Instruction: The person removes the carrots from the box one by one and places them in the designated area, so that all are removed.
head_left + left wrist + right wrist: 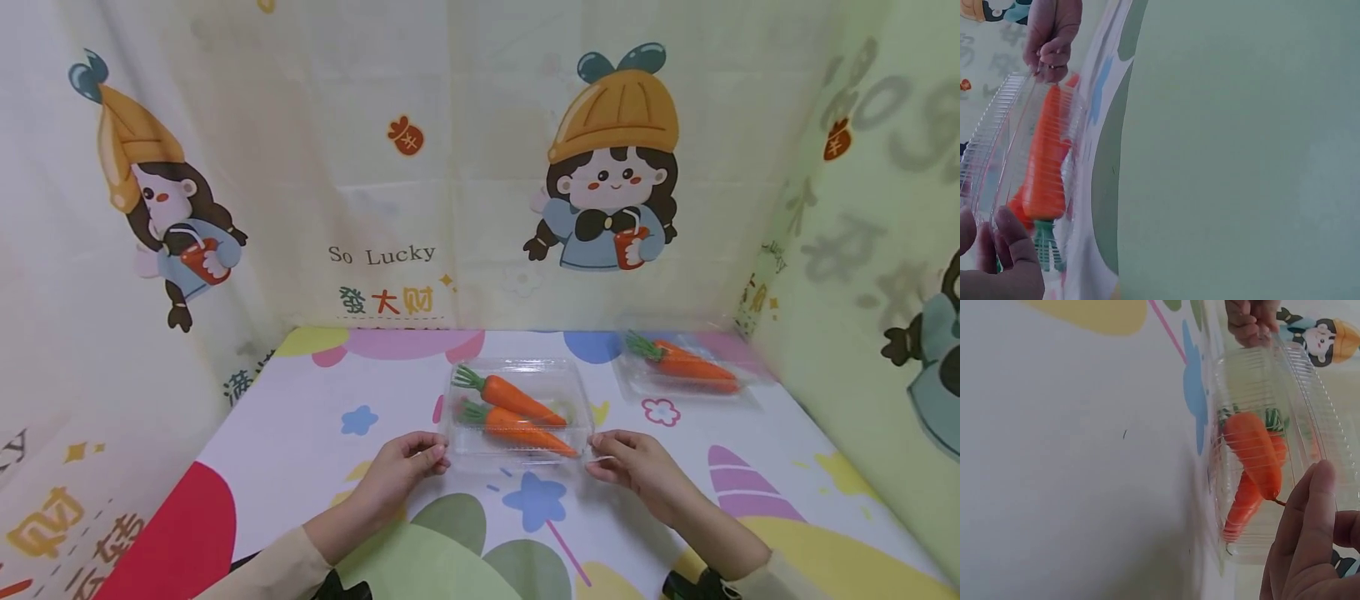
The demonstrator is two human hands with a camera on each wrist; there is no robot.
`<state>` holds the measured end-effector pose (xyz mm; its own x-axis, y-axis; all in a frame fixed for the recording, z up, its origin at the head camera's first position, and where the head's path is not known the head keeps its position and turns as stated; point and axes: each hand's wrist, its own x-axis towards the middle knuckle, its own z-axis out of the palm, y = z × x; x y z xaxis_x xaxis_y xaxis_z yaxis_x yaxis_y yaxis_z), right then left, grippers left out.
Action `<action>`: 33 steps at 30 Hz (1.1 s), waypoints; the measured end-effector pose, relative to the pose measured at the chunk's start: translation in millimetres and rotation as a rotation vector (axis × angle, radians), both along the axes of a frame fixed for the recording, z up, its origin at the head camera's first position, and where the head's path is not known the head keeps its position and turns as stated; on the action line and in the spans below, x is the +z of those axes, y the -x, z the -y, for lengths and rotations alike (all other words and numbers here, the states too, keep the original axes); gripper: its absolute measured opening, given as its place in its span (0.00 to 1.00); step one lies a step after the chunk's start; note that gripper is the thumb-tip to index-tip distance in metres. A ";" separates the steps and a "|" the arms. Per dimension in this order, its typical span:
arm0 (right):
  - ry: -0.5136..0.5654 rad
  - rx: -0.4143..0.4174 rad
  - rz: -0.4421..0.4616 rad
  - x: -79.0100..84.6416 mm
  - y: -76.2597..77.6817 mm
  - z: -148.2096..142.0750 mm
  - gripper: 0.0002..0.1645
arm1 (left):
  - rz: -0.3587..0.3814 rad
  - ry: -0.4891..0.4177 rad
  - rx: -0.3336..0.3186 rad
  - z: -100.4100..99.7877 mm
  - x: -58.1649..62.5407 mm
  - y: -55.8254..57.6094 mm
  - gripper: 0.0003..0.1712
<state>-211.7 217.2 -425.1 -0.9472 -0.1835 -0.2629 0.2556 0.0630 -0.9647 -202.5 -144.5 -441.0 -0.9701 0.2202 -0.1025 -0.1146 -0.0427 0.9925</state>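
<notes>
Beige sleeves point(270, 567) enter from the near side, where we see the left hand point(408, 467) pinching the near left corner of a clear plastic box point(480, 455) between thumb and fingers; the right hand point(636, 465) pinches the near right corner the same way. Two orange carrots point(525, 402) lie inside, between the two grips and just beyond them, green tops left, tips toward the near right. Below, we find a printed tabletop point(300, 454). Far right, apart from both hands, a second clear box point(636, 385) contains more carrots point(693, 367), before a patterned curtain point(487, 167).
</notes>
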 end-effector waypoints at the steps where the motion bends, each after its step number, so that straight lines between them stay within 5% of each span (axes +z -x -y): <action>1: 0.002 0.001 -0.001 -0.8 -0.2 -0.5 0.27 | 0.010 -0.011 0.000 0.2 -0.4 1.0 0.22; 6: 0.011 0.011 0.003 -2.9 -0.4 -2.0 0.27 | 0.011 -0.007 -0.019 4.7 -2.0 2.8 0.19; 16: 0.050 0.037 0.018 -4.0 1.2 -3.6 0.25 | -0.189 0.274 0.061 10.8 -4.1 7.4 0.24; 26: 0.085 -0.001 0.020 -5.4 1.1 -5.0 0.24 | -0.362 0.357 0.096 10.8 -6.2 15.1 0.26; 33: 0.110 -0.032 0.050 -2.4 1.2 -5.3 0.31 | -0.411 0.373 0.116 9.0 -2.1 17.8 0.22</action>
<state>-212.8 222.5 -427.6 -0.9393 -0.1836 -0.2898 0.3035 -0.0512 -0.9514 -220.3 -153.5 -443.1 -0.9622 0.1311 0.2385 0.2692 0.3298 0.9048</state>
